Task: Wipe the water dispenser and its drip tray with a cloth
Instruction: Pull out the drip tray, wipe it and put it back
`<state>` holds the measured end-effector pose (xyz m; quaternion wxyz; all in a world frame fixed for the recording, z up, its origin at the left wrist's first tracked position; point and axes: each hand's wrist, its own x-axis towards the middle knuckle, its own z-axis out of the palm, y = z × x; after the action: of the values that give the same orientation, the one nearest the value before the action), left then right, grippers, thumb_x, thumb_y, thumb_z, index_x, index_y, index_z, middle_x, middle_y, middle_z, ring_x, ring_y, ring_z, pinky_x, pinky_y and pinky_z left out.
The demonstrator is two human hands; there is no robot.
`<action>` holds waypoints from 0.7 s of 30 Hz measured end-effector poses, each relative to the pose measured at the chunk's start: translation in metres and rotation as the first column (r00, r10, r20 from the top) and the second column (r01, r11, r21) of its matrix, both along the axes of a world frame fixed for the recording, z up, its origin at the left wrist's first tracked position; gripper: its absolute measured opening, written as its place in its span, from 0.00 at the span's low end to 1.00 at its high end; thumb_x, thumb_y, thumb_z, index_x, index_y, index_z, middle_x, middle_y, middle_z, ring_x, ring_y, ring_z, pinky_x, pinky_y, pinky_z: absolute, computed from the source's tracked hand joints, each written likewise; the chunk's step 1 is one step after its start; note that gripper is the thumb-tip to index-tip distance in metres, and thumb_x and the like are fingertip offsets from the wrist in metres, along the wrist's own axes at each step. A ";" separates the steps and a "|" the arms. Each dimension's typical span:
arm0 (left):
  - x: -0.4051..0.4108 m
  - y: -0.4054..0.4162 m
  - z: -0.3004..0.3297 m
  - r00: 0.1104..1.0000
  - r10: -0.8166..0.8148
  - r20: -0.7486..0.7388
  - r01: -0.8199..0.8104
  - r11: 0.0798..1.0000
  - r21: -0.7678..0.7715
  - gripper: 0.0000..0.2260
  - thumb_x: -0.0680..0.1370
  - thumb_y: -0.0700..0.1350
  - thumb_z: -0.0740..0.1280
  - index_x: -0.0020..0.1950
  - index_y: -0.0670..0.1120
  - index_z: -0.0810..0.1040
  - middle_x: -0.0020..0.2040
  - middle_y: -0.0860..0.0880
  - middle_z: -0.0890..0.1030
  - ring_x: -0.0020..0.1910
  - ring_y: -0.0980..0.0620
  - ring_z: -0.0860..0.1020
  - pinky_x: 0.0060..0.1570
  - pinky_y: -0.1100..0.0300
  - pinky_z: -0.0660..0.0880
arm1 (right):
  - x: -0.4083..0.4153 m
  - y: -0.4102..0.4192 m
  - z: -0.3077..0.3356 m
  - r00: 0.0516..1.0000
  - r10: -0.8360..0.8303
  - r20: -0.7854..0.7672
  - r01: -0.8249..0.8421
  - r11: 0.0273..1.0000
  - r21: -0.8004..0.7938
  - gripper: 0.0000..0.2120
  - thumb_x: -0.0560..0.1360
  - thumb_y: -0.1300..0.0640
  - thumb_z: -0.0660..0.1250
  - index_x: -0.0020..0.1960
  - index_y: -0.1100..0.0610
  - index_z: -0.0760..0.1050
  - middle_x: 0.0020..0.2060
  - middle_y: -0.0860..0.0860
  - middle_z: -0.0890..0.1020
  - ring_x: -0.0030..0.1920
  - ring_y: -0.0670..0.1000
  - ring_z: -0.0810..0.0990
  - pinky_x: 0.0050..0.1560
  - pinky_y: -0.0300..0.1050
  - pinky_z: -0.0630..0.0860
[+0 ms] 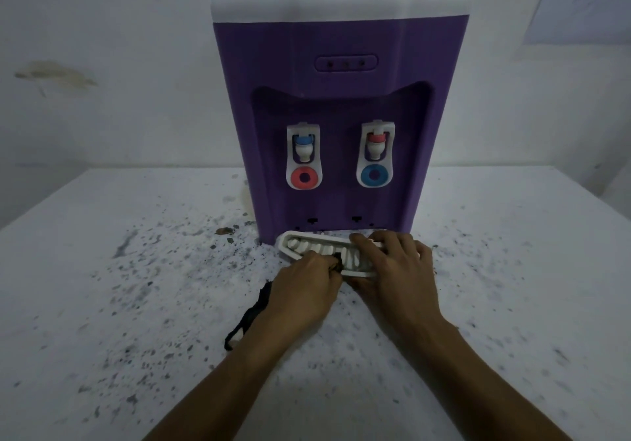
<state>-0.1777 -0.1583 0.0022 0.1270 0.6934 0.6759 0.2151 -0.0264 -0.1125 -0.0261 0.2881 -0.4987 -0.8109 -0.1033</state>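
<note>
A purple water dispenser (pixel 341 105) with a white top stands on the white table, two taps in its front recess. Its white slotted drip tray (pixel 300 244) lies on the table just in front of the base, angled out. My left hand (pixel 304 290) grips a dark cloth (pixel 251 314) and presses a bunched part of it onto the tray's grille; the rest of the cloth trails back under my wrist. My right hand (pixel 392 263) holds the tray's right end, fingers curled over its far rim.
The white table (pixel 102 304) is speckled with dark dirt and flakes, thickest to the left of the dispenser. A white wall (pixel 102 64) with a stain stands close behind. The table's far edge meets the wall.
</note>
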 end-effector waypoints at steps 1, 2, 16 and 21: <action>-0.002 0.000 0.000 1.000 -0.012 0.020 0.012 1.000 -0.005 0.10 0.81 0.47 0.56 0.42 0.49 0.74 0.40 0.51 0.72 0.38 0.53 0.73 0.35 0.58 0.67 | 0.000 0.000 0.001 1.000 0.000 -0.001 0.000 1.000 -0.005 0.30 0.65 0.38 0.73 0.64 0.46 0.74 0.57 0.51 0.79 0.58 0.55 0.75 0.58 0.57 0.70; -0.004 -0.001 -0.001 0.999 -0.025 0.041 0.025 1.000 -0.007 0.10 0.81 0.47 0.56 0.43 0.50 0.74 0.41 0.51 0.73 0.39 0.53 0.73 0.36 0.58 0.68 | 0.000 0.000 0.001 1.000 0.001 -0.003 -0.001 1.000 -0.008 0.30 0.66 0.37 0.72 0.64 0.46 0.73 0.56 0.51 0.79 0.57 0.55 0.75 0.57 0.56 0.70; -0.005 -0.005 0.004 0.966 -0.009 -0.258 0.041 0.992 0.122 0.12 0.81 0.49 0.55 0.57 0.56 0.77 0.45 0.54 0.72 0.40 0.54 0.72 0.36 0.60 0.62 | 0.005 0.007 0.003 0.999 0.048 0.002 -0.047 0.998 -0.051 0.33 0.62 0.39 0.76 0.63 0.48 0.74 0.55 0.52 0.79 0.55 0.58 0.76 0.54 0.59 0.73; -0.003 -0.006 -0.009 0.979 0.041 -0.198 0.002 0.977 0.211 0.10 0.81 0.48 0.56 0.55 0.54 0.76 0.43 0.55 0.70 0.40 0.54 0.74 0.34 0.60 0.65 | 0.018 0.013 0.008 0.985 0.169 0.035 -0.158 0.967 -0.201 0.34 0.66 0.45 0.75 0.69 0.47 0.68 0.60 0.51 0.75 0.57 0.56 0.73 0.55 0.56 0.75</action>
<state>-0.1810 -0.1638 -0.0064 -0.0184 0.7143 0.6657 0.2152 -0.0079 -0.0991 -0.0180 0.2235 -0.4535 -0.8627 -0.0111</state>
